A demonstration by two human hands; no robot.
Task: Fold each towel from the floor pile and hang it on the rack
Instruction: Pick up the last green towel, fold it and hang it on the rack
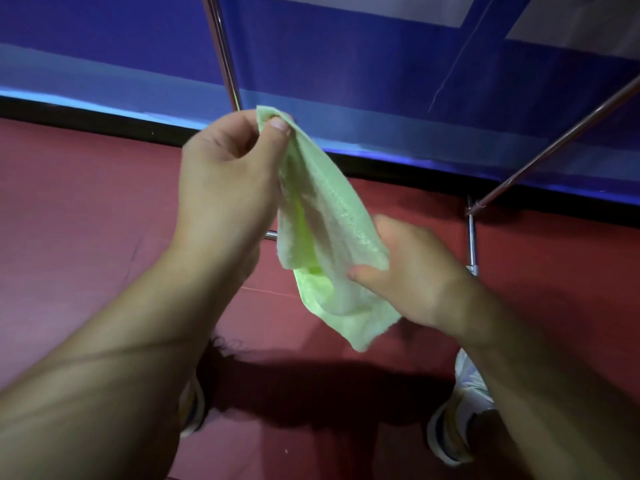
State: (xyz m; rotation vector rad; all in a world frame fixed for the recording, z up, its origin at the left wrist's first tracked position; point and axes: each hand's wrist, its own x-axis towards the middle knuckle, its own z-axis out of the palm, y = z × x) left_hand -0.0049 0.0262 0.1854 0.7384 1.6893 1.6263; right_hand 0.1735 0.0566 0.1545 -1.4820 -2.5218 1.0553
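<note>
Pale green terry towel, small and thin, held up in the air above the red floor, hanging slack and twisted on a slant between both hands. Top corner pinched by left hand, thumb pressed to forefinger over the hem. Lower edge gripped by right hand, thumb on the front, other fingers behind the cloth and blurred; clamped on the towel, as far as can be told. Loose tail drooping below the right hand. Not yet folded flat: layers bunched, inner face showing brighter green.

Advice for the fold: find a second corner with the right hand, pull taut so both hems line up, then bring corner to corner before letting go. Best done held high, clear of the floor. Limp cloth likely to sag and skew if only one edge is tensioned.

Rack of shiny metal bars just ahead, beside a blue wall. Shoes below. Floor pile not in view.
</note>
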